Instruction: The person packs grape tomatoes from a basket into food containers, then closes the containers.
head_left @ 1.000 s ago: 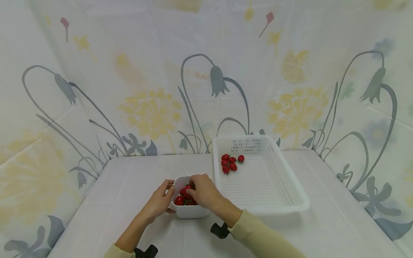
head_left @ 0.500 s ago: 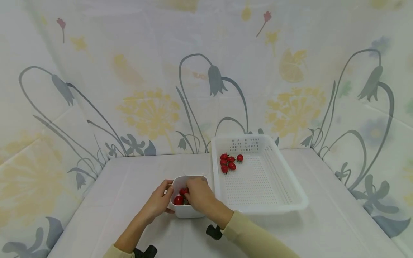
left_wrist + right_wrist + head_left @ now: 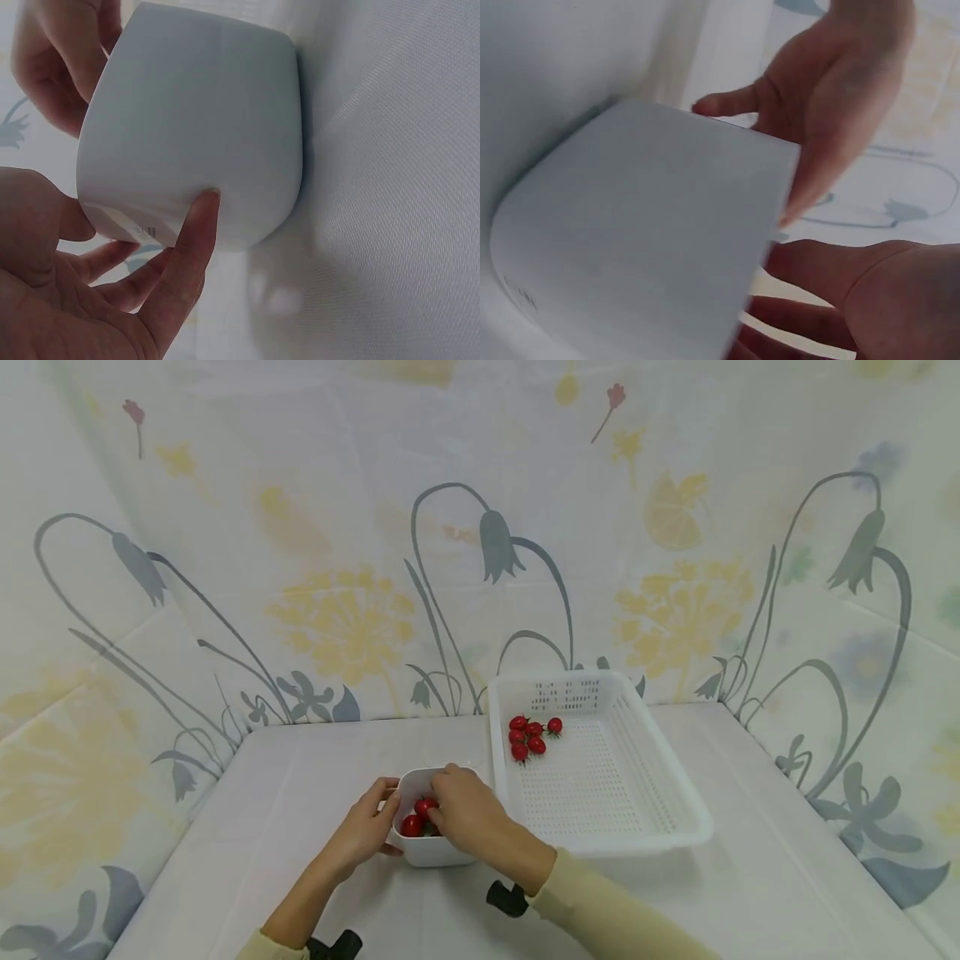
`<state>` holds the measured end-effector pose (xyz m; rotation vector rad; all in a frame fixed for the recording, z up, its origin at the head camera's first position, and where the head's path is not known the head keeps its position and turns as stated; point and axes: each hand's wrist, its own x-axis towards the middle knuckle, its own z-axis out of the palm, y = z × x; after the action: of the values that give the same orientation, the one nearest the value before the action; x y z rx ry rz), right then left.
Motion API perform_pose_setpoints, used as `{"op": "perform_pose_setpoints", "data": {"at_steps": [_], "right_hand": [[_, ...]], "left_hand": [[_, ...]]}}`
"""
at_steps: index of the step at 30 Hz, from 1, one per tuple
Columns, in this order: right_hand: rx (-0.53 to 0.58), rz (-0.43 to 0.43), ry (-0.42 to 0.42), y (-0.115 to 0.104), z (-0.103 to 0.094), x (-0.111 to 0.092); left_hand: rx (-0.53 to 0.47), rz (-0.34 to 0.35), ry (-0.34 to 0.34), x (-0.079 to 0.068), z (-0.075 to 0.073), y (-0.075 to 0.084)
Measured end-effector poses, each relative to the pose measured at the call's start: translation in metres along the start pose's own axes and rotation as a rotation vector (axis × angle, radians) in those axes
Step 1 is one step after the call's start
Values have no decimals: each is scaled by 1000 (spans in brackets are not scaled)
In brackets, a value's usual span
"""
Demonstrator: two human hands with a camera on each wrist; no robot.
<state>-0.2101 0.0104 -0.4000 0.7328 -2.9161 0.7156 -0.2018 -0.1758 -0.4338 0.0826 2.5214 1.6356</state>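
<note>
at lower centre, the left hand [image 3: 363, 828] grips a white plastic box [image 3: 438, 853]; the right hand [image 3: 468, 812], grasp unclear, partly hides round red tomatoes [image 3: 412, 826] inside. right of centre, a white perforated basket [image 3: 652, 843] holds more tomatoes [image 3: 536, 745].

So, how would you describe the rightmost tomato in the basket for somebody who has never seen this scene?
Right of the small white container stands a large white perforated basket. In its far left part lies a group of red cherry tomatoes. The rightmost cherry tomato differs by its place: its red body sits slightly apart from the others.
</note>
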Motion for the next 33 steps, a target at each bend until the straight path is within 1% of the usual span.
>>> {"op": "perform_pose_setpoints", "data": {"at_steps": [4, 8, 9, 12, 15, 22, 25, 27, 33], "right_hand": [[42, -67, -44, 2, -20, -4], [97, -125, -85, 11, -37, -2], [115, -128, -91, 13, -41, -2], [181, -120, -110, 21, -55, -3], [205, -115, -99, 32, -71, -2], [141, -125, 8, 68, -102, 8], [150, -121, 14, 83, -110, 12], [159, -108, 11, 93, -112, 16], [198, -37, -29, 125, -113, 25]], "left_hand": [[-4, -3, -5, -1, -2, 0], [-14, -7, -8, -1, -4, -1], [-14, -9, -8, -1, -4, -2], [-15, -18, -10, 0, -4, -2], [-15, -25, -9, 0, -4, -3], [-18, -30, -2, 0, -2, -1], [-14, -31, 0, 0, -2, 1], [-13, -31, 0, -1, -2, 1], [-16, -28, 1, 0, -1, 2]]}}
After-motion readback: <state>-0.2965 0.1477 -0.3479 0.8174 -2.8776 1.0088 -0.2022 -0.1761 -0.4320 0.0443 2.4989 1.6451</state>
